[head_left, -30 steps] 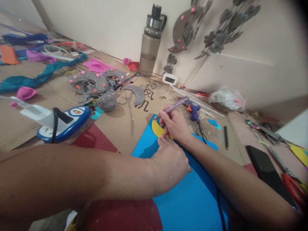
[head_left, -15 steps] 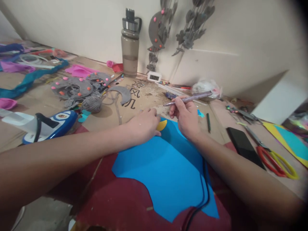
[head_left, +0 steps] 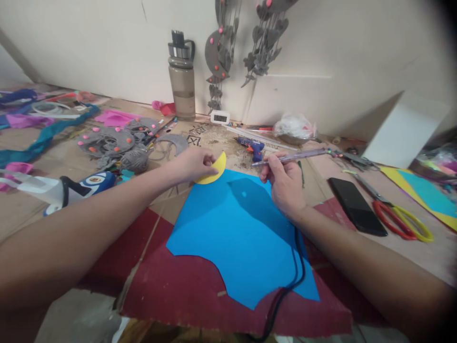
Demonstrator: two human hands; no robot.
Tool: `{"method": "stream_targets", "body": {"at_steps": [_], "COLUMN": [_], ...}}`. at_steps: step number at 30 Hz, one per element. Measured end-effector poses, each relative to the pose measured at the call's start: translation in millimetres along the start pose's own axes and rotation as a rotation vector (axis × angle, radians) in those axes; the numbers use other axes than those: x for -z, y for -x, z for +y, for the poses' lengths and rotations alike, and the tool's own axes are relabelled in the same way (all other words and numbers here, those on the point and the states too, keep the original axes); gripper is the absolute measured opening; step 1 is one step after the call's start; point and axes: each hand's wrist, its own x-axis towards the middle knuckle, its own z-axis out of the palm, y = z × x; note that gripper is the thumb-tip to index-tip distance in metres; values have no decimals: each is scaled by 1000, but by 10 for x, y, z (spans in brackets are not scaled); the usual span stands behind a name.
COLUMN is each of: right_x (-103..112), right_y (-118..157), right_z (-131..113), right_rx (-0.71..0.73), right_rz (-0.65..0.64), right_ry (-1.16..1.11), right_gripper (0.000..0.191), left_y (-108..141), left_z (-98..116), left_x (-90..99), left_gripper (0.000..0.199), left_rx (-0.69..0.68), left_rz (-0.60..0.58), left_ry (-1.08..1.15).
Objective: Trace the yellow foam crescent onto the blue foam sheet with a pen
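Observation:
Between the thumb and fingers of my left hand (head_left: pixel 200 164) is a yellow curved paper piece (head_left: pixel 211 175), held at the upper left corner of a blue sheet (head_left: pixel 235 233). My right hand (head_left: pixel 285 183) grips a pale purple pen (head_left: pixel 296 155), its tip pointing left above the sheet's top edge. The blue sheet lies on a dark red board (head_left: pixel 178 286) and has curved cut-outs along its lower edge. A dark cord (head_left: pixel 302 267) crosses the sheet's right side.
Behind the sheet lie a blue glue gun (head_left: pixel 255 147) and a small white clock (head_left: pixel 220 117), near a tall bottle (head_left: pixel 182 85). At right are a black phone (head_left: pixel 357 207) and scissors (head_left: pixel 400 216). Grey felt pieces (head_left: pixel 114 140) sit at left.
My left hand has lifted the yellow piece off the blue sheet and moved it left. My right hand has shifted slightly, still with the pen. The view has tilted, and the glue gun shows more.

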Motion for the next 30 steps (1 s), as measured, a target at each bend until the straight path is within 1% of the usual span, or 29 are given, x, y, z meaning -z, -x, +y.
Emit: {"method": "stream_targets", "body": {"at_steps": [1,4,6,9,12,16,19,21,23,25,28,30], "right_x": [13,39,55,90,134,193,238,266,290,306,317,323], "right_y": [33,118,147,144,118,85,55,32,12,-1,-7,-10], "right_z": [-1,14,29,35,18,-4,0,8,13,13,7,4], "right_rx": [1,-8,-6,4,14,24,30,31,27,19,13,10], "right_rz": [-9,-17,0,43,80,112,129,146,165,173,168,171], "right_ry": [-11,-24,-17,-8,-26,-67,-39,-22,-22,-20,-18,-13], "right_gripper": [27,27,28,30,30,26,26,27,27,27,28,29], "left_y": [-17,-38,-22,13,9,-49,-73,-62,-30,18,86,107], "left_z": [-32,-106,-127,-137,-162,-223,-245,-206,-94,95,456,676], "left_x": [43,161,212,239,222,185,169,151,110,33,-145,-281], "left_gripper": [14,18,15,19,24,19,19,19,20,22,23,22], "left_rx": [-1,-29,-34,-19,19,86,130,120,55,-59,-261,-389], "left_rz": [46,237,344,443,500,539,548,512,404,219,-30,-145], "left_ry": [89,331,408,451,488,504,458,380,270,134,-67,-178]}}
